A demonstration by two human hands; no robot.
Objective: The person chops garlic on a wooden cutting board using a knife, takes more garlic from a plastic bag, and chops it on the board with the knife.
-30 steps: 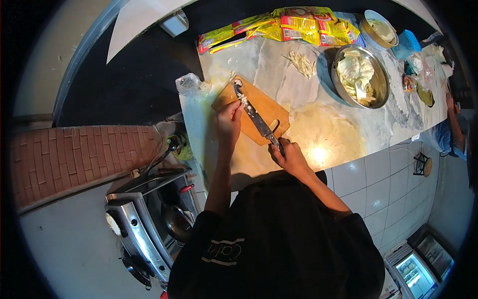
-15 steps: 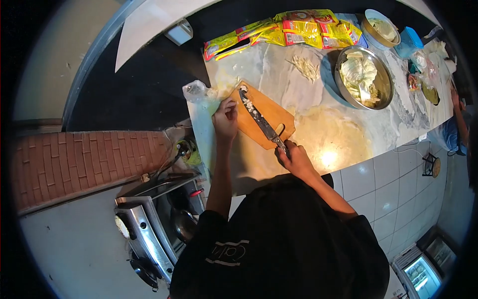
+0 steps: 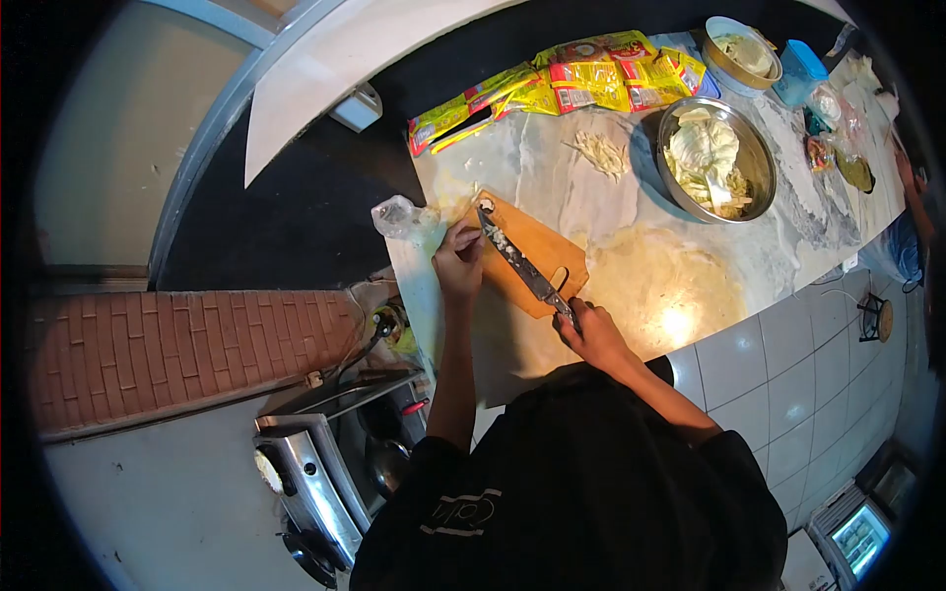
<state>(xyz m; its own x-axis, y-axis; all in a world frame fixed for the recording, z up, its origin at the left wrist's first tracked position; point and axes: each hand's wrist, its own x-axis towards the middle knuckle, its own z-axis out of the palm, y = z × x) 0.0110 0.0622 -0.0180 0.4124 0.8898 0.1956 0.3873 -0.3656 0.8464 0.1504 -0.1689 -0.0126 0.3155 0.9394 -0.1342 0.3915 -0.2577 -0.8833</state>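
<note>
My right hand (image 3: 594,337) is wrapped round the handle of a kitchen knife (image 3: 522,264). The dark blade slants up and left over a wooden cutting board (image 3: 538,229), with chopped white bits (image 3: 501,239) sticking to it. Beside the board's left edge, close to the blade's tip, is my left hand (image 3: 459,264); its fingers are curled together, and what they hold, if anything, is too small to make out. A small white piece (image 3: 486,205) lies at the board's top corner. Just beyond my left hand sits a clear plastic bag (image 3: 398,217).
Shredded pale strips (image 3: 600,155) lie on the marble counter (image 3: 670,266). A steel bowl (image 3: 764,163) holds cabbage leaves (image 3: 706,148). Yellow packets (image 3: 589,84) line the back edge. A gas stove (image 3: 320,483) stands lower left. Another person's arm (image 3: 912,187) shows far right.
The camera view has shifted, so the scene sits slightly lower. My left hand has come nearer the blade, and the white bits on it look fewer and more smeared.
</note>
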